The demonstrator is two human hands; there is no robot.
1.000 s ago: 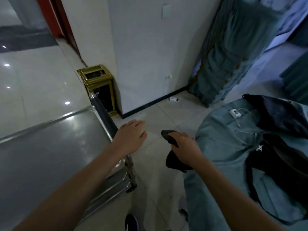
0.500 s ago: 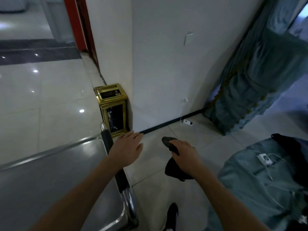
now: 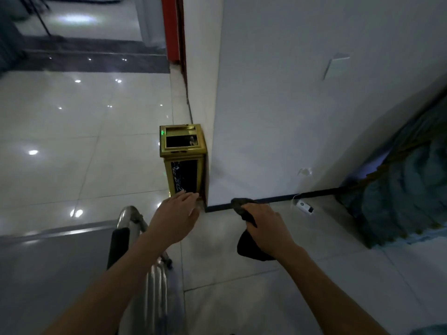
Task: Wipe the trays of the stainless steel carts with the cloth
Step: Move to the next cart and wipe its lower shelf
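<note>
Our right hand [image 3: 268, 228] grips the dark cloth [image 3: 246, 238], fingers curled round it, a tuft sticking out past the knuckles. Our left hand [image 3: 175, 218] hovers with fingers straight and together, holding nothing. Below and behind those fingers runs the cart's padded handle [image 3: 118, 245], with the steel tray [image 3: 48, 267] further left. Just beyond the left fingertips stands a gold bin [image 3: 182, 160] against the wall corner [image 3: 217, 117]. Bare tiled floor [image 3: 242, 286] lies between and beneath both hands.
</note>
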